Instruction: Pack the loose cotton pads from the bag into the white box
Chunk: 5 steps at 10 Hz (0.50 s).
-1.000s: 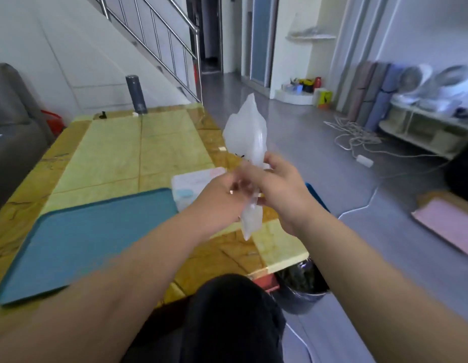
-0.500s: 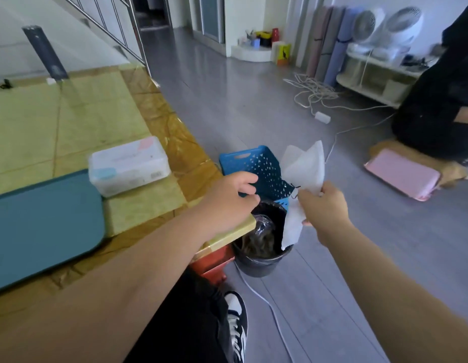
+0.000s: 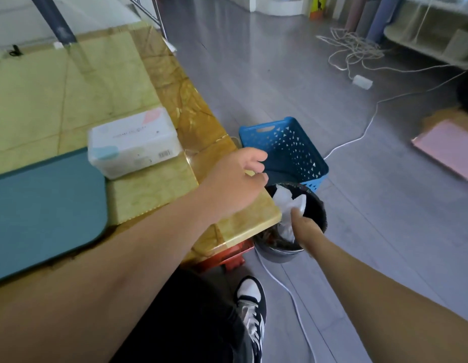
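Note:
The white box (image 3: pixel 134 144) lies closed on the yellow-green table (image 3: pixel 70 95), beside a teal tray (image 3: pixel 41 213). The crumpled white plastic bag (image 3: pixel 287 203) sits inside a dark waste bin (image 3: pixel 318 213) on the floor at the table's near right corner. My right hand (image 3: pixel 304 229) is down in the bin with its fingers on the bag. My left hand (image 3: pixel 238 182) hovers over the table corner, fingers loosely curled, holding nothing. No loose cotton pads are visible.
A blue perforated basket (image 3: pixel 287 150) stands on the floor behind the bin. A red object (image 3: pixel 227 255) sits under the table corner. White cables (image 3: pixel 353 48) trail across the grey floor; a pink mat (image 3: pixel 447 150) lies at right. My shoe (image 3: pixel 251 307) is below.
My view swung from the table down to the floor. My right hand carried the bag off the table and lowered it into the bin. My left hand let go of it.

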Tool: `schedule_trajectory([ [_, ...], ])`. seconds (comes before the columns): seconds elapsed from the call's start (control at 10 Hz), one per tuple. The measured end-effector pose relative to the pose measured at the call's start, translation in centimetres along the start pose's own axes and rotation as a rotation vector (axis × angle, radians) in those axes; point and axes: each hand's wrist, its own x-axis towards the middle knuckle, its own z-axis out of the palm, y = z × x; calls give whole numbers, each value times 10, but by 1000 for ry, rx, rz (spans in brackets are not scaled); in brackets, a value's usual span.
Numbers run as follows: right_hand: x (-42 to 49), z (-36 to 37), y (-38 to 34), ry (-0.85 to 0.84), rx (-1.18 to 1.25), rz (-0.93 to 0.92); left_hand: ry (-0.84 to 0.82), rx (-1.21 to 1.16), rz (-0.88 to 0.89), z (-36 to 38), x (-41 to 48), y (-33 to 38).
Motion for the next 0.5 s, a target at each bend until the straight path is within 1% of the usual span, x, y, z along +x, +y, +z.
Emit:
schedule_trajectory([
  [0.1, 15, 1, -9, -2, -240, -32, -3, -4, 3, -3, 2, -2],
  [0.2, 29, -5, -9, 191, -431, -127, -6, 1, 8, -10, -1, -4],
  [0.3, 12, -17, -30, 229, -390, -199, -2, -9, 7, -21, -10, -4],
  [0.4, -4, -30, -50, 180, -364, -197, 8, -37, -5, -35, -21, -5],
  [0.5, -33, -45, -68, 246, -362, -296, 41, -54, 23, -54, -37, -2],
])
